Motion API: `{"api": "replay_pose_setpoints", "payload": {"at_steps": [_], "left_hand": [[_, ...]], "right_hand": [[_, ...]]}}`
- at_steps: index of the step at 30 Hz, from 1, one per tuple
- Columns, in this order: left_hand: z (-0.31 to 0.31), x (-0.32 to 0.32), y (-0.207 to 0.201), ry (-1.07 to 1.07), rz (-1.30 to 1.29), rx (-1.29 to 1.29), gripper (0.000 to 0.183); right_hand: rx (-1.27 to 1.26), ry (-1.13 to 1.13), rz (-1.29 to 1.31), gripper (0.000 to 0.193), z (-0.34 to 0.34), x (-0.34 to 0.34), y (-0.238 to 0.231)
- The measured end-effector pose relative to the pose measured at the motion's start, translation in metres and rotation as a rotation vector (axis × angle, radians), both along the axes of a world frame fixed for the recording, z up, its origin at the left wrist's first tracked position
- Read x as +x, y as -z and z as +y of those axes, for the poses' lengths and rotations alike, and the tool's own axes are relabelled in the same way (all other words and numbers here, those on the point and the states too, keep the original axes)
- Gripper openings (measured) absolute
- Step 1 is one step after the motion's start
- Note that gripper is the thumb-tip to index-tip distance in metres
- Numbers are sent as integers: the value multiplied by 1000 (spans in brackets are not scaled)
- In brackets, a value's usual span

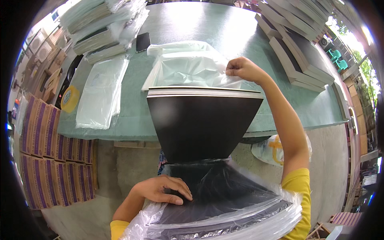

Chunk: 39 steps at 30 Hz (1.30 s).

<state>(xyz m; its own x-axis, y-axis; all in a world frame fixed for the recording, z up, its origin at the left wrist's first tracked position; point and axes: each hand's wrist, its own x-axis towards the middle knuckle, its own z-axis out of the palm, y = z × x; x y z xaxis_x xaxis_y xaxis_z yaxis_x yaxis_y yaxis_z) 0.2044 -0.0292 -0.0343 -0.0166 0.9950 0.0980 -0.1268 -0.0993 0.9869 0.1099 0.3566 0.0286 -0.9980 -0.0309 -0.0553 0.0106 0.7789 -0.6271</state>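
Note:
A stack of black boards with pale edges [204, 124] leans against the near edge of the table. Its lower part is inside a clear plastic bag [224, 216] that spreads over my lap. My left hand [166, 189] lies on this plastic, fingers loosely stretched and holding nothing. Beyond the boards, my right hand [242, 69] pinches the edge of a thin translucent plastic bag [188, 68] lying crumpled on the table. The pile under that bag shows only in part.
On the green table [168, 30] are a flat stack of plastic bags [102, 92], a tape roll [70, 99], a phone [143, 42] and wrapped packs [108, 32] at left. Black boards [306, 56] are piled at right. Cartons [52, 156] stand at the lower left.

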Motion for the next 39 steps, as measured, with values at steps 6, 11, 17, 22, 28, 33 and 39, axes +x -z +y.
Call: {"api": "replay_pose_setpoints", "payload": {"at_steps": [6,11,17,22,28,33,39], "left_hand": [[2,13,-9,-12,169,-134,22],[1,26,-11,-236,395,-377,22],[16,13,-42,-1236,973,-62,37],[36,6,-70,-950,1288,310,48],[2,22,70,-147,667,-372,23],[-3,2,-2,-395,136,-523,32],[-18,-21,-43,-844,36,-343,41]], "right_hand": [[-162,424,464,21,-6,-10,-41],[209,229,1100,12,-68,18,-97],[347,-27,1301,10,-140,76,-110],[-49,-451,503,9,-207,178,-62],[-246,-405,-346,27,-187,216,92],[-1152,-186,-230,84,-142,186,36],[-1076,14,-156,41,-145,164,10]]}}
